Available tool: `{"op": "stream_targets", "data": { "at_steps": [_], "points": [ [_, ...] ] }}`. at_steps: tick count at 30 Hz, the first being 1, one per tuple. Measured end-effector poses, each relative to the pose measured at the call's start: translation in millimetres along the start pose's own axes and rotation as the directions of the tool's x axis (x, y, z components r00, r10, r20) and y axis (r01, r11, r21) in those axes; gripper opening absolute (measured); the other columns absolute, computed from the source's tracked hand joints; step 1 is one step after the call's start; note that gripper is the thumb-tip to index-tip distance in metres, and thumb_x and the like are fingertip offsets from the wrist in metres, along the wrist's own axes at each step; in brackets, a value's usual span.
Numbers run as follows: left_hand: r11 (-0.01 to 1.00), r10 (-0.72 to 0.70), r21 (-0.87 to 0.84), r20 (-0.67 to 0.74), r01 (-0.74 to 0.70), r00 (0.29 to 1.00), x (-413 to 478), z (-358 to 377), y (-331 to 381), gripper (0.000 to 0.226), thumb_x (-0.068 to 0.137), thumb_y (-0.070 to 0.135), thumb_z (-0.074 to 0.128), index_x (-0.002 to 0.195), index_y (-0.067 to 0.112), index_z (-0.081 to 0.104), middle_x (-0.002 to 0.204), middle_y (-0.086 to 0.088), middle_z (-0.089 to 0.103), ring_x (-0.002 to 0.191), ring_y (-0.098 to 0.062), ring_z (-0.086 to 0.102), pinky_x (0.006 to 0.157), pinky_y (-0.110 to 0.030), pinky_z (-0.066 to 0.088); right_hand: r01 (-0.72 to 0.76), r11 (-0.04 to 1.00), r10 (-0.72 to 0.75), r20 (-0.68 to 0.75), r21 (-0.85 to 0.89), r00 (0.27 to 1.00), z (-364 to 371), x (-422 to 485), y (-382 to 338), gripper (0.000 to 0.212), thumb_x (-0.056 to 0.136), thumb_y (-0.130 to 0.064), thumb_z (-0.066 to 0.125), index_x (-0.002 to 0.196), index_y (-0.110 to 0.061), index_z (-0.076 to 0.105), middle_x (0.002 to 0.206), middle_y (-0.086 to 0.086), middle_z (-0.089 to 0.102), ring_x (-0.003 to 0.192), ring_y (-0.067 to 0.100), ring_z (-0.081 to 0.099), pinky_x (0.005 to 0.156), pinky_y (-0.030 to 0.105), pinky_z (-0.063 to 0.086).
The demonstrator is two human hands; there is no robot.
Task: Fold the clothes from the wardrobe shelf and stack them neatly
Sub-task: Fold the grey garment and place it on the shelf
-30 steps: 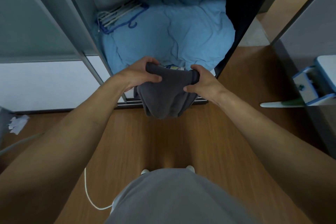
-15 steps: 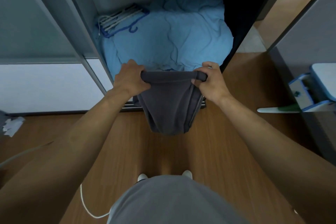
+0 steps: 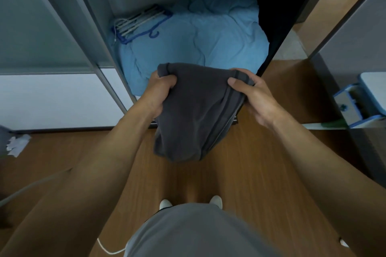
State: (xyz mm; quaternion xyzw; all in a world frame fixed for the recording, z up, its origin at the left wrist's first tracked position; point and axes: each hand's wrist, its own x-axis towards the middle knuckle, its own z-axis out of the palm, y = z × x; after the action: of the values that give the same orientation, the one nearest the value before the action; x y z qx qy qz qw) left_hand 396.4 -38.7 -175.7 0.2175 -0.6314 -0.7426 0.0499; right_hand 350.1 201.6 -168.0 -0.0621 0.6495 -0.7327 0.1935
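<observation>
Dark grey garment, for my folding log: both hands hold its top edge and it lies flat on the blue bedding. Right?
No: the head view shows the dark grey garment hanging free from the left hand and right hand, in front of the blue bedding, not flat on it.

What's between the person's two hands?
A dark grey garment, its top edge gripped by the left hand and the right hand; the head view shows it.
</observation>
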Motion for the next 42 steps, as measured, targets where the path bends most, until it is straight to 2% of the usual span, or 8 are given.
{"op": "stream_targets", "data": {
  "at_steps": [9, 13, 17, 23, 28, 36, 39, 42],
  "points": [
    [0.987, -0.011, -0.163, 0.021, 0.014, 1.000, -12.7, 9.7, 28.0, 0.021, 0.061, 0.000, 0.045, 0.068, 0.012, 0.060, 0.059, -0.005, 0.056, 0.060, -0.018, 0.059, 0.061, -0.028, 0.052, -0.128, 0.988, 0.136, 0.107, -0.081, 0.985, 24.7, -18.7, 56.2, 0.039, 0.080, -0.010, 0.080, 0.114, -0.024, 0.065, 0.113, -0.005, 0.074, 0.101, 0.006, 0.070, 0.082, 0.016, 0.055],
    [0.993, -0.014, -0.114, -0.017, 0.012, 1.000, -10.1, -8.9, 31.4, 0.040, 0.053, 0.002, 0.043, 0.092, 0.006, 0.052, 0.072, -0.008, 0.050, 0.074, -0.025, 0.054, 0.070, -0.034, 0.047, -0.112, 0.993, 0.107, 0.112, 0.044, 0.988, 36.5, -15.3, 48.5, 0.047, 0.072, -0.001, 0.080, 0.113, -0.020, 0.066, 0.107, -0.009, 0.076, 0.101, 0.007, 0.070, 0.080, 0.017, 0.056],
    [0.994, -0.061, -0.099, -0.068, 0.054, 0.996, -4.4, -27.1, 30.9, 0.031, 0.050, 0.006, 0.044, 0.080, 0.012, 0.047, 0.067, -0.004, 0.042, 0.070, -0.022, 0.048, 0.065, -0.033, 0.041, -0.238, 0.954, 0.174, 0.307, 0.185, 0.936, 52.4, -16.2, 31.3, 0.044, 0.068, 0.002, 0.073, 0.110, -0.010, 0.069, 0.105, 0.003, 0.076, 0.098, 0.017, 0.072, 0.079, 0.025, 0.058],
    [0.996, 0.007, -0.089, 0.028, -0.005, 1.000, 12.9, -32.9, 11.6, 0.037, 0.082, 0.013, 0.060, 0.118, 0.011, 0.063, 0.109, -0.010, 0.072, 0.107, -0.025, 0.067, 0.098, -0.040, 0.052, -0.412, 0.822, 0.290, 0.334, 0.394, 0.897, 63.2, -15.2, 15.4, 0.026, 0.074, -0.014, 0.062, 0.089, -0.008, 0.081, 0.103, 0.011, 0.076, 0.092, 0.023, 0.074, 0.074, 0.030, 0.060],
    [0.999, -0.046, 0.003, 0.067, 0.046, 0.997, 10.5, -34.4, -23.2, 0.090, 0.072, 0.065, 0.072, 0.148, 0.030, 0.039, 0.148, 0.007, 0.047, 0.131, -0.012, 0.050, 0.102, -0.026, 0.047, -0.287, 0.828, 0.221, 0.190, 0.482, 0.957, 49.9, -10.3, 10.6, 0.029, 0.076, -0.015, 0.065, 0.099, -0.006, 0.079, 0.112, 0.013, 0.074, 0.099, 0.028, 0.073, 0.082, 0.040, 0.059],
    [0.985, -0.136, 0.145, 0.361, 0.089, 0.923, -11.3, -39.6, -66.8, 0.132, 0.042, 0.071, 0.087, 0.151, 0.018, 0.033, 0.148, -0.001, 0.050, 0.135, -0.019, 0.049, 0.112, -0.038, 0.040, -0.252, 0.748, 0.142, 0.224, 0.614, 0.964, 48.7, -10.6, 8.3, 0.036, 0.077, -0.028, 0.070, 0.104, -0.007, 0.078, 0.117, 0.013, 0.072, 0.104, 0.029, 0.071, 0.083, 0.043, 0.058],
    [0.965, -0.255, 0.165, 0.394, 0.205, 0.883, -10.9, -36.9, -62.4, 0.108, 0.037, 0.068, 0.090, 0.129, 0.024, 0.053, 0.124, 0.008, 0.069, 0.116, -0.014, 0.065, 0.092, -0.027, 0.054, -0.264, 0.730, 0.128, 0.253, 0.630, 0.959, 50.0, -9.4, 3.6, 0.040, 0.081, -0.029, 0.067, 0.112, -0.005, 0.075, 0.122, 0.015, 0.070, 0.108, 0.030, 0.069, 0.088, 0.046, 0.056],
    [0.965, -0.239, -0.010, 0.375, 0.261, 0.896, -9.9, -29.2, -61.3, 0.061, 0.070, 0.047, 0.082, 0.120, 0.021, 0.060, 0.115, 0.002, 0.074, 0.106, -0.016, 0.070, 0.078, -0.022, 0.057, -0.256, 0.722, 0.133, 0.233, 0.643, 0.963, 41.6, -4.3, -1.2, 0.044, 0.086, -0.030, 0.065, 0.120, -0.003, 0.070, 0.127, 0.016, 0.067, 0.111, 0.032, 0.068, 0.089, 0.046, 0.056]
  ]
}}
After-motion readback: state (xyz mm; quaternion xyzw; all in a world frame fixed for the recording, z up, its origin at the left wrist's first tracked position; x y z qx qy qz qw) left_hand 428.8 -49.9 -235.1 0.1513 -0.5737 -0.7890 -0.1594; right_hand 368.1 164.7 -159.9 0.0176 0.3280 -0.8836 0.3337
